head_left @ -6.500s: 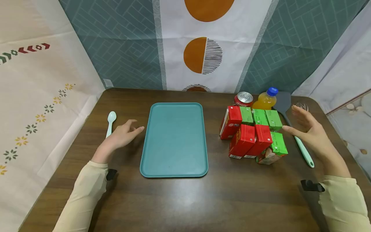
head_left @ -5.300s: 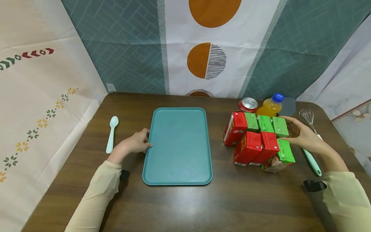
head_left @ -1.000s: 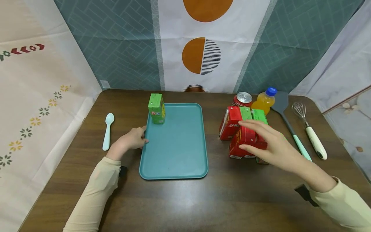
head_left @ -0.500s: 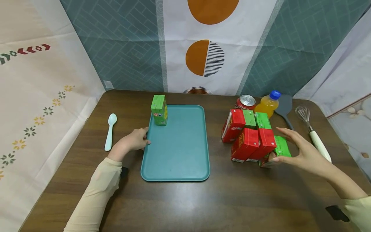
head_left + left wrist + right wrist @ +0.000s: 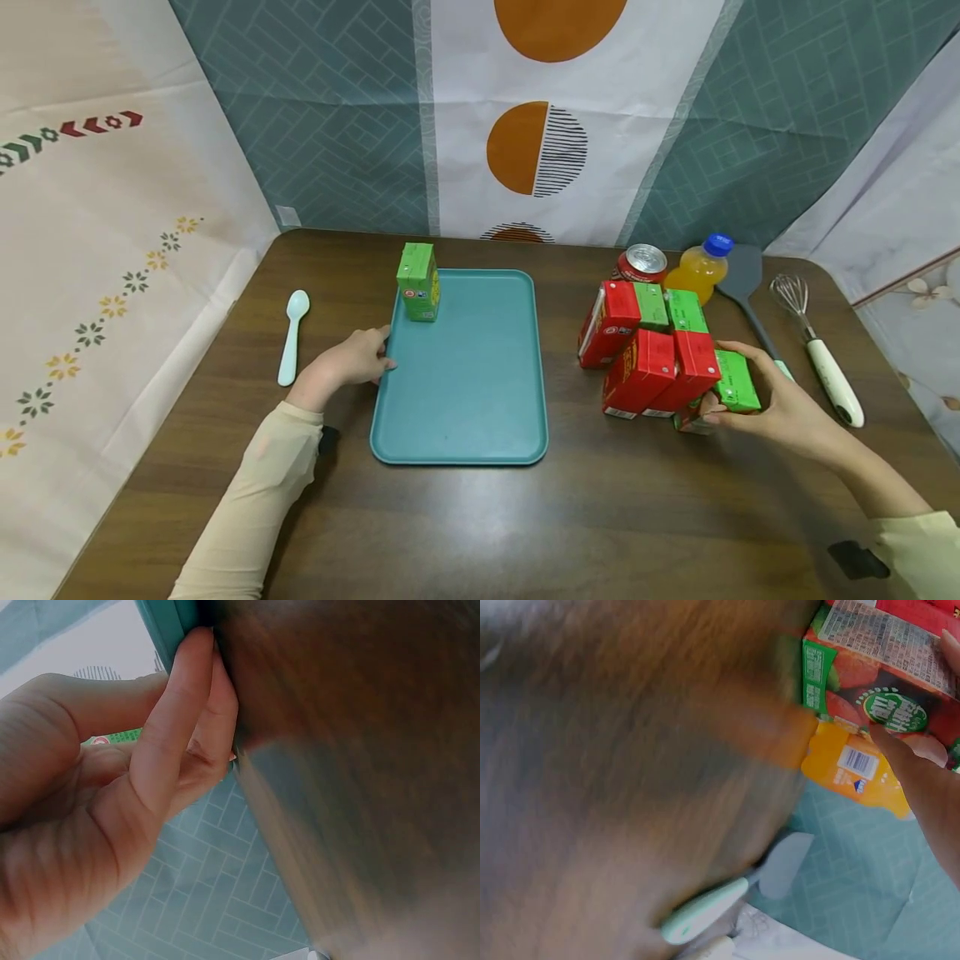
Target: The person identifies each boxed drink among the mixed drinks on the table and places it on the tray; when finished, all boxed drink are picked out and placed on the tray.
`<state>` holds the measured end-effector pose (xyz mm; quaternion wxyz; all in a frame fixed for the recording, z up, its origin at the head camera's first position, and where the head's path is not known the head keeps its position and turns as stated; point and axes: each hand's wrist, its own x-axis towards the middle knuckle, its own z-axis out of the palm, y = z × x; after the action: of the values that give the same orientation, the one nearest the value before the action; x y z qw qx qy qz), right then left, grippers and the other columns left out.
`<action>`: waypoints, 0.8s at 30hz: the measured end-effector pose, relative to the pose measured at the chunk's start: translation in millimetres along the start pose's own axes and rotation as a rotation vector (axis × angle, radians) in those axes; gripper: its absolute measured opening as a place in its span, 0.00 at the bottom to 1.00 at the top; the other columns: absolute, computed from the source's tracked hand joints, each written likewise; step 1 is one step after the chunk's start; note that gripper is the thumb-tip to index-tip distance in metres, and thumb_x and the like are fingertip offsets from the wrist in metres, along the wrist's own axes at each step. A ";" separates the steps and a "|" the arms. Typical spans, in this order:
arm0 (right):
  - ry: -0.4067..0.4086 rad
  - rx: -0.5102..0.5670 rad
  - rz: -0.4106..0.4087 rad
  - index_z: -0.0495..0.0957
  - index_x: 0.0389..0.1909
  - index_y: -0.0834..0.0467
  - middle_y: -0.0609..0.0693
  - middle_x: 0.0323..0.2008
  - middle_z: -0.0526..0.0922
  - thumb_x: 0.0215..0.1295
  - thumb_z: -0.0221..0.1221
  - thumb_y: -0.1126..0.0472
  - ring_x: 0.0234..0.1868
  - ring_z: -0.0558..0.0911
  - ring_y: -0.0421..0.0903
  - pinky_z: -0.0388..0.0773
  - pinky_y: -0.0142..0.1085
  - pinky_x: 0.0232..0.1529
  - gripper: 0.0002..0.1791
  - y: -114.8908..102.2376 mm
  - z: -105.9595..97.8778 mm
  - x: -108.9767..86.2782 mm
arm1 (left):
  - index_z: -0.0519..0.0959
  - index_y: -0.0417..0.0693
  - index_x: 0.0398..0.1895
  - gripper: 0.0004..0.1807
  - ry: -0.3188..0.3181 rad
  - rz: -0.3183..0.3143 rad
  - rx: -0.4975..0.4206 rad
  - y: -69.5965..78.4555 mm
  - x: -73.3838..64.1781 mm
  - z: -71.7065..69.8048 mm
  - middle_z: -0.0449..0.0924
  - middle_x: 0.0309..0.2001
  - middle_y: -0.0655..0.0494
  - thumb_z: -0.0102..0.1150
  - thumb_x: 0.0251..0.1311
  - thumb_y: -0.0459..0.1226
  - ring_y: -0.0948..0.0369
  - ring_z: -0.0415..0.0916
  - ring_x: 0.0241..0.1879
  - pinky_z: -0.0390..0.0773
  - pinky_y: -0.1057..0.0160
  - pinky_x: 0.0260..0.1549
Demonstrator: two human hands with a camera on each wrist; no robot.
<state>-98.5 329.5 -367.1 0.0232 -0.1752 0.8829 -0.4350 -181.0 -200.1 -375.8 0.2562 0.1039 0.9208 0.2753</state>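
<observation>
My left hand (image 5: pixel 349 358) pinches the left rim of a teal tray (image 5: pixel 461 383); the left wrist view shows its thumb and fingers at the tray edge (image 5: pixel 166 630). A green drink carton (image 5: pixel 418 283) stands upright in the tray's back left corner. My right hand (image 5: pixel 787 412) grips a green-topped drink carton (image 5: pixel 738 383) at the front right of a carton cluster, thumb in front and fingers behind. Fruit pictures cover that carton's side (image 5: pixel 885 682) in the right wrist view. Red drink cartons (image 5: pixel 639 371) and green ones (image 5: pixel 685 312) stand close beside it.
Behind the cartons are a red can (image 5: pixel 641 263) and an orange drink bottle (image 5: pixel 699 271). A grey spatula (image 5: pixel 742 275) and a whisk (image 5: pixel 832 379) lie at the right. A pale spoon (image 5: pixel 292 337) lies left of the tray.
A green carton has left the cluster and now stands on the tray. My right hand has come back right and down onto the front right carton. The left hand stays at the tray rim.
</observation>
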 end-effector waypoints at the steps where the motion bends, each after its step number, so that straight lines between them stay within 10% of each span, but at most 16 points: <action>1: 0.013 -0.010 0.000 0.55 0.66 0.59 0.35 0.50 0.71 0.41 0.70 0.76 0.41 0.75 0.30 0.74 0.23 0.35 0.50 0.3 0.8 -0.5 | 0.44 0.22 0.67 0.37 -0.002 -0.003 0.001 -0.4 0.1 -0.2 0.74 0.34 0.40 0.51 0.63 0.29 0.58 0.81 0.27 0.78 0.63 0.30; 9: 0.097 -0.111 0.089 0.63 0.59 0.59 0.29 0.45 0.73 0.37 0.75 0.66 0.43 0.74 0.23 0.72 0.19 0.35 0.45 -5.3 1.8 -3.3 | 0.44 0.22 0.68 0.37 0.000 -0.002 0.009 -3.9 1.6 -3.7 0.74 0.33 0.41 0.51 0.63 0.29 0.58 0.81 0.26 0.78 0.62 0.31; 24: 0.042 -0.215 0.015 0.68 0.56 0.58 0.34 0.40 0.77 0.28 0.78 0.66 0.36 0.77 0.29 0.71 0.21 0.30 0.46 -48.0 -10.7 -48.4 | 0.44 0.23 0.68 0.36 -0.005 0.001 0.022 -1.9 -1.0 -2.1 0.72 0.36 0.39 0.50 0.64 0.30 0.59 0.81 0.26 0.77 0.61 0.34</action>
<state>-41.3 326.7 -328.6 -0.0110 -0.1609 0.9261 -0.3410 -181.4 -203.0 -375.0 0.2573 0.1079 0.9230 0.2650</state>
